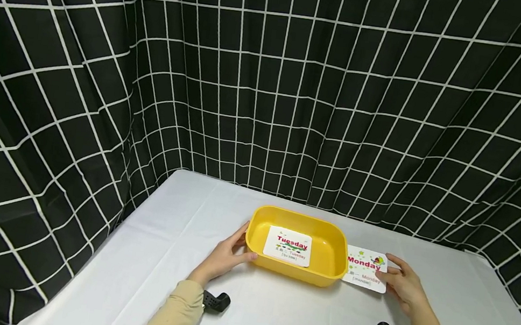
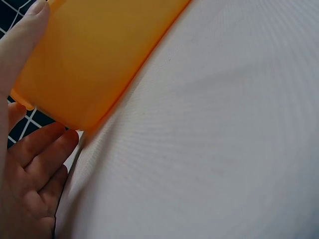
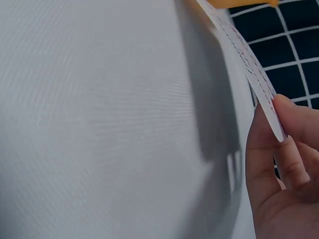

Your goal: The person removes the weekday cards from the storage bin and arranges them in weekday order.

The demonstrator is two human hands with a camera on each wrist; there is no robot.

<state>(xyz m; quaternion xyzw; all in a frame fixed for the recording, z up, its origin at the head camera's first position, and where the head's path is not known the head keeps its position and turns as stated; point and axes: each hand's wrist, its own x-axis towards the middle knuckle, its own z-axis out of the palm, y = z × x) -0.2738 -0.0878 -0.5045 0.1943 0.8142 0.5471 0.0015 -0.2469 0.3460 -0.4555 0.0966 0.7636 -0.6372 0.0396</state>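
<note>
Head view: white tablecloth (image 1: 290, 320) stretches from the yellow rectangular plastic tub (image 1: 277, 266), lower centre, to the bottom edge. One tub, two white rectangular printed cards: Tuesday card (image 1: 287, 246) inside, Monday card (image 1: 364, 270) just right, pinched by the right hand (image 1: 403, 287); the left hand (image 1: 226, 254) grips the tub's left end.

Left wrist: the tub, upper left.

Right wrist: the pinched card, upper right.

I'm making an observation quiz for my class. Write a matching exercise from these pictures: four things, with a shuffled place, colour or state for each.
1. Tuesday card
2. Monday card
3. Left hand
4. Curtain

A. Pinched by the right hand
B. Black with white lines
C. Inside the yellow tray
D. Holding the tray's left end

Pairs: 1-C, 2-A, 3-D, 4-B
</note>
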